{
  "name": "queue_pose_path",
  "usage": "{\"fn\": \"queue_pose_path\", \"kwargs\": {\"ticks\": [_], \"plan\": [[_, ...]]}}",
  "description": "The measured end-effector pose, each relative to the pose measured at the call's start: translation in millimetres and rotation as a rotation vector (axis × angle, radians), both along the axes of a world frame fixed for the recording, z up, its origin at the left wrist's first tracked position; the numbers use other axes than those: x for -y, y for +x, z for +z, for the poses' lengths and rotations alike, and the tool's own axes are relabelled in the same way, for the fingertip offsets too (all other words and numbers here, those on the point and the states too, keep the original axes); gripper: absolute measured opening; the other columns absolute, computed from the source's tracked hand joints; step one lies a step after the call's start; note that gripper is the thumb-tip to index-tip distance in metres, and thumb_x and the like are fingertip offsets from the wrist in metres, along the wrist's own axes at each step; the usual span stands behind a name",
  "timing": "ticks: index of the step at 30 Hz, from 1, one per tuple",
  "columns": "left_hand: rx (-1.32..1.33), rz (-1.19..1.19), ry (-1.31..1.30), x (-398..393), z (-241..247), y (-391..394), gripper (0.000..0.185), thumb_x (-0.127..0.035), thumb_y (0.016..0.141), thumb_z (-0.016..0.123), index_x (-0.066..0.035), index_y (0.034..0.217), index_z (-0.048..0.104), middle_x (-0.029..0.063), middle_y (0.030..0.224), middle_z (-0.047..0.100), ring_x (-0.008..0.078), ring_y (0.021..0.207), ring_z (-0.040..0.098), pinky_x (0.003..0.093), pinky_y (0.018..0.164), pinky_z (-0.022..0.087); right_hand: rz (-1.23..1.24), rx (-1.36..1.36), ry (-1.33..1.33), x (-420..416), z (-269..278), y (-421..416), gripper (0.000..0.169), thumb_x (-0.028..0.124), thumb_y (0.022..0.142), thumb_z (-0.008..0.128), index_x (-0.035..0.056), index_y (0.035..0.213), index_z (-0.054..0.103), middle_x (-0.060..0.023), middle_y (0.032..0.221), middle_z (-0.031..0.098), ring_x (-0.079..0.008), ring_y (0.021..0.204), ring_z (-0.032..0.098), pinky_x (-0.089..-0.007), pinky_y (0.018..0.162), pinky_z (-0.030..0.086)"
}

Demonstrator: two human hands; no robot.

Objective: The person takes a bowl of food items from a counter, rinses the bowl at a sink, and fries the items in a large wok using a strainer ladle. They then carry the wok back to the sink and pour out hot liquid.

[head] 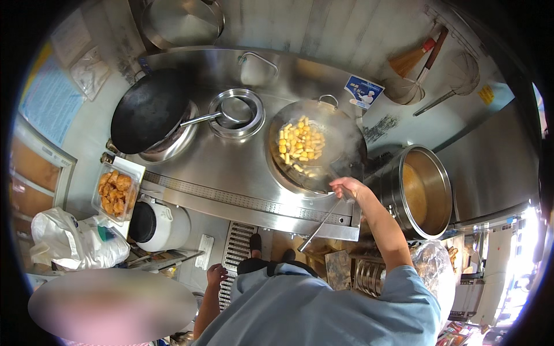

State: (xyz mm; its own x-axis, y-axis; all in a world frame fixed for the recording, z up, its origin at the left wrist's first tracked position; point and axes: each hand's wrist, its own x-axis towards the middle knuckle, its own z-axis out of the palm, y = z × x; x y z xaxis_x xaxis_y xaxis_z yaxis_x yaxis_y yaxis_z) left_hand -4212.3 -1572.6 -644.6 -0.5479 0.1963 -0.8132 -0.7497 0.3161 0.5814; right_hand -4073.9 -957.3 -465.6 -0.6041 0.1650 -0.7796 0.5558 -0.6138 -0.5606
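My right hand (348, 188) grips the long metal handle (321, 225) of a utensil, probably a skimmer, that reaches into a steaming wok (349, 142). Yellow food pieces (301, 139), some cylindrical and some rounded, are heaped in the wok. A few lie lower, near its front side. Steam blurs the utensil's head and the wok's right side. My left hand (216, 274) hangs beside my body, away from the stove, with its fingers curled and nothing visible in them.
Left on the steel range (242, 173) are a tilted black wok (149, 110) and a ladle (236, 109) over a round metal vessel. A tub of browned fried pieces (116, 192) stands at the left. A deep pot (426, 190) of brownish liquid is close to my right arm. Strainers (404, 91) hang on the wall.
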Motion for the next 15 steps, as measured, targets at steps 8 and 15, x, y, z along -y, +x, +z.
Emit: {"fn": "queue_pose_path", "kwargs": {"ticks": [8,15], "plan": [[0.076,0.144,-0.038,43.9,-15.6,18.9,0.029,-0.012,0.085,0.052,-0.001,0.111,0.052,0.0121,0.078,0.062,0.0213,0.064,0.063,0.0348,0.052,0.054,0.000,0.053,0.148,-28.2,13.5,20.2,0.021,0.009,0.082,0.062,0.0036,0.064,0.052,-0.0058,0.059,0.050,-0.0161,0.049,0.049,-0.0297,0.046,0.042],[0.161,0.102,-0.146,72.0,-13.7,41.9,0.018,-0.014,0.084,0.049,-0.007,0.099,0.057,0.0064,0.076,0.060,0.0195,0.063,0.061,0.0372,0.057,0.054,0.012,0.250,0.515,-78.2,27.8,50.8,0.015,0.002,0.077,0.064,0.0011,0.071,0.051,-0.0057,0.059,0.050,-0.0155,0.045,0.049,-0.0320,0.039,0.042]]}}
